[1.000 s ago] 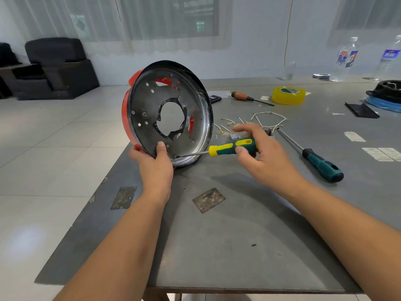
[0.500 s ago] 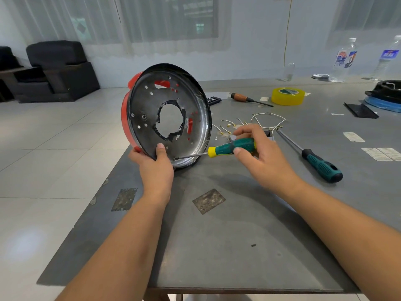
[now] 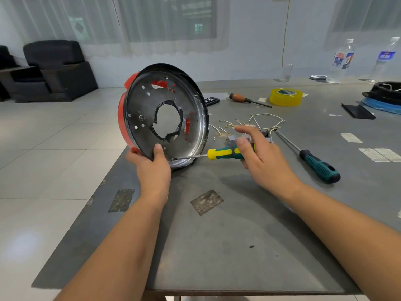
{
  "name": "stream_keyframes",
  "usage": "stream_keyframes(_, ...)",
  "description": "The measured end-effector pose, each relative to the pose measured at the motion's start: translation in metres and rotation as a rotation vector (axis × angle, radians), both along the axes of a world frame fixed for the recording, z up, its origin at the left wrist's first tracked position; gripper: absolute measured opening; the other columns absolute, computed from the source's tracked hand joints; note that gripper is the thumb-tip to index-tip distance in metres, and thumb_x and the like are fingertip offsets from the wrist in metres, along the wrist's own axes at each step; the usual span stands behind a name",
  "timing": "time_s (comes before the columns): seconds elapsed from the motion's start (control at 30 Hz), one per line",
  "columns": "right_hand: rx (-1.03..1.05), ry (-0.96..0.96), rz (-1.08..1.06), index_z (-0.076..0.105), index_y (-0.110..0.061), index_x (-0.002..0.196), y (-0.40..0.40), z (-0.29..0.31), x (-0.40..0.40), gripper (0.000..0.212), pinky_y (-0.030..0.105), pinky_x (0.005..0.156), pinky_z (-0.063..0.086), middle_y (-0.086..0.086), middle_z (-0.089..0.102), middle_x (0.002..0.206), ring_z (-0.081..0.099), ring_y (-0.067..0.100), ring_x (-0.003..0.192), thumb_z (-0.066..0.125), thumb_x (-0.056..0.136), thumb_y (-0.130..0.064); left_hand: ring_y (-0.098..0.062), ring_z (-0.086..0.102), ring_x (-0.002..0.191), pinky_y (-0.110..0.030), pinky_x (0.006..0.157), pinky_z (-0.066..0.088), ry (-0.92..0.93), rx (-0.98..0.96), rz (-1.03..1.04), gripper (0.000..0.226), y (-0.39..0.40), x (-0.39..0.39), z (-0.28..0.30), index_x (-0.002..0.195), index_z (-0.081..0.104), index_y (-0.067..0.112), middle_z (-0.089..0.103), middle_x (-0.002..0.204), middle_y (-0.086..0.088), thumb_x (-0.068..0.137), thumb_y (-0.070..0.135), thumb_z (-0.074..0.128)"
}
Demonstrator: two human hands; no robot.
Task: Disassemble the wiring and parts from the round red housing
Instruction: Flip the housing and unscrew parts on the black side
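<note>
Presently, the inventory of the bench stood thus:

- Round red housing: stood on edge at the near-left part of the grey table, metal inner face turned toward the camera, a ragged central hole showing through, bottom rim resting on the tabletop.
- Left hand: gripped the housing's lower rim, thumb pressed on the inner face, fingers hidden behind.
- Yellow-green screwdriver: lay nearly level, tip set against the housing's lower inside edge.
- Right hand: thumb lay over the handle, forefinger stretched out straight above it; the other fingers were hidden, so whether it clasped the handle I cannot tell.
- Loose wires: lay on the table just beyond the right hand, with small terminals nearby.
- Teal screwdriver: lay idle to the right.
- Yellow tape roll: sat at the far side.
- Risk, judged: with the handle so lightly governed, the tip might slip off its fastener and skid toward the left thumb; the housing, balanced on edge, might roll or tip if the left grip slackened.
</note>
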State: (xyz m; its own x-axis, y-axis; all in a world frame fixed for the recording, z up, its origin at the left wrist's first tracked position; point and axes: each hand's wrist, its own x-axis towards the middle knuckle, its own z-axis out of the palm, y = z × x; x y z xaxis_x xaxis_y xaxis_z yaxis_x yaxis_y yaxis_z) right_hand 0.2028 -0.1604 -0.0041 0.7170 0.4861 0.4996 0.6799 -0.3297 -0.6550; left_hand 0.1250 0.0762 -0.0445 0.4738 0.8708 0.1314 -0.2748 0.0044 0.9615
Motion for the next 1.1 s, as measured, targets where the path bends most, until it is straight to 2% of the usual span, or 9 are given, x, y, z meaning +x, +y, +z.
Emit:
stream_keyframes(0.13, 0.063, 0.074, 0.106, 0.049, -0.045, 0.120, -0.002, -0.001, 0.004, 0.038, 0.012, 0.068, 0.043, -0.012, 0.059, 0.103, 0.057, 0.006, 0.086, 0.053, 0.084, -0.030, -0.009, 0.065, 0.105, -0.054, 0.105, 0.055, -0.012, -0.004, 0.002, 0.031, 0.000, 0.000, 0.000, 0.123, 0.032, 0.027, 0.060, 0.110, 0.016, 0.106, 0.024, 0.058)
stream_keyframes(0.27, -0.059, 0.037, 0.001, 0.045, -0.044, 0.127, -0.003, -0.006, 0.011, 0.027, 0.027, 0.064, 0.045, -0.003, 0.068, 0.070, 0.062, 0.005, 0.067, 0.037, 0.104, -0.055, -0.008, 0.065, 0.103, -0.054, 0.104, 0.056, -0.012, 0.000, 0.000, 0.030, 0.001, 0.000, 0.000, 0.120, 0.032, 0.028, 0.060, 0.109, 0.017, 0.106, 0.025, 0.058)
stream_keyframes(0.33, -0.044, 0.048, 0.001, 0.048, -0.046, 0.122, -0.003, -0.007, 0.011, 0.020, 0.030, 0.061, 0.045, -0.001, 0.065, 0.069, 0.059, 0.007, 0.066, 0.041, 0.104, -0.050, -0.009, 0.065, 0.103, -0.054, 0.104, 0.056, -0.007, 0.002, -0.001, 0.030, 0.001, 0.000, 0.000, 0.120, 0.032, 0.028, 0.060, 0.110, 0.016, 0.105, 0.026, 0.058)
stream_keyframes(0.47, 0.031, 0.084, 0.107, 0.047, -0.050, 0.119, -0.003, -0.004, 0.007, 0.039, 0.018, 0.067, 0.047, -0.011, 0.057, 0.103, 0.055, 0.010, 0.082, 0.055, 0.085, -0.033, -0.009, 0.065, 0.104, -0.055, 0.104, 0.056, -0.005, 0.000, -0.001, 0.031, 0.000, 0.000, 0.000, 0.120, 0.032, 0.029, 0.060, 0.109, 0.017, 0.106, 0.026, 0.059)
stream_keyframes(0.6, 0.006, 0.039, 0.006, 0.049, -0.048, 0.130, 0.000, -0.007, 0.006, 0.034, 0.013, 0.059, 0.043, -0.008, 0.068, 0.073, 0.066, 0.004, 0.069, 0.034, 0.102, -0.062, -0.009, 0.064, 0.104, -0.054, 0.104, 0.056, 0.007, 0.003, -0.001, 0.032, 0.000, -0.001, 0.001, 0.121, 0.031, 0.029, 0.059, 0.110, 0.017, 0.106, 0.027, 0.059)
stream_keyframes(0.67, 0.034, 0.058, 0.014, 0.051, -0.048, 0.129, 0.001, -0.008, 0.006, 0.025, 0.013, 0.060, 0.044, -0.008, 0.067, 0.076, 0.066, 0.005, 0.069, 0.042, 0.105, -0.049, -0.009, 0.064, 0.104, -0.054, 0.105, 0.056, 0.006, -0.002, 0.001, 0.031, 0.000, -0.001, 0.002, 0.121, 0.031, 0.029, 0.058, 0.111, 0.018, 0.106, 0.026, 0.059)
stream_keyframes(0.8, 0.187, 0.175, 0.187, 0.056, -0.044, 0.124, -0.001, -0.002, 0.000, 0.044, 0.024, 0.074, 0.051, -0.002, 0.061, 0.108, 0.060, 0.018, 0.084, 0.064, 0.091, -0.016, -0.010, 0.065, 0.103, -0.056, 0.105, 0.054, -0.002, -0.002, 0.006, 0.032, -0.001, 0.000, 0.002, 0.123, 0.031, 0.026, 0.060, 0.111, 0.018, 0.106, 0.025, 0.058)
stream_keyframes(0.97, -0.038, 0.067, -0.018, 0.053, -0.040, 0.122, 0.000, -0.002, 0.002, 0.026, 0.022, 0.062, 0.049, -0.007, 0.071, 0.073, 0.066, 0.002, 0.060, 0.044, 0.103, -0.056, -0.011, 0.065, 0.105, -0.056, 0.105, 0.054, -0.003, -0.001, 0.003, 0.032, -0.001, 0.000, 0.001, 0.123, 0.031, 0.026, 0.060, 0.112, 0.016, 0.105, 0.026, 0.058)
stream_keyframes(1.1, 0.088, 0.107, 0.077, 0.059, -0.035, 0.122, 0.000, -0.001, 0.002, 0.023, 0.017, 0.066, 0.050, -0.011, 0.065, 0.092, 0.061, 0.004, 0.072, 0.062, 0.100, -0.028, -0.012, 0.065, 0.106, -0.056, 0.106, 0.054, 0.000, -0.005, 0.006, 0.032, -0.001, 0.001, 0.001, 0.123, 0.031, 0.026, 0.061, 0.112, 0.014, 0.105, 0.026, 0.058)
